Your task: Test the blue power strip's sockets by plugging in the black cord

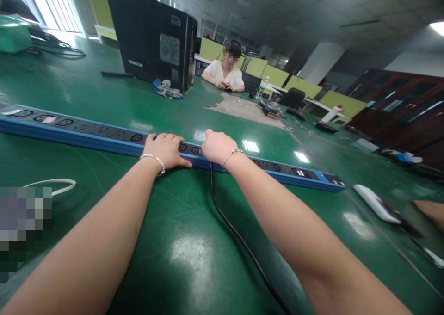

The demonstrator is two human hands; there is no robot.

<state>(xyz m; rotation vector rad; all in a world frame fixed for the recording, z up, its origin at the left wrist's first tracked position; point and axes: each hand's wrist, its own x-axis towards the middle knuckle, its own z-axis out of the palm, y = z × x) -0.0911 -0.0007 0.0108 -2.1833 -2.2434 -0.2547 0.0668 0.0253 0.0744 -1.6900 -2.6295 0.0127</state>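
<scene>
A long blue power strip (114,146) with black sockets lies across the green table. My left hand (165,151) is closed over the strip's middle, its thumb along the near side and the fingers over the top. Just to the right, my right hand (218,146) is closed above the sockets in a fist. A black power cable (239,236) comes out beneath it and runs toward me over the table. The hand hides the cable's end, a plug by its position, so I cannot see how far it sits in a socket.
Beyond the strip stand a black computer case (149,37) and a pair of work gloves (167,89). A person (225,72) in a white top sits across the green table (104,231). A white device (376,204) lies at the right, near another person's arm (432,213).
</scene>
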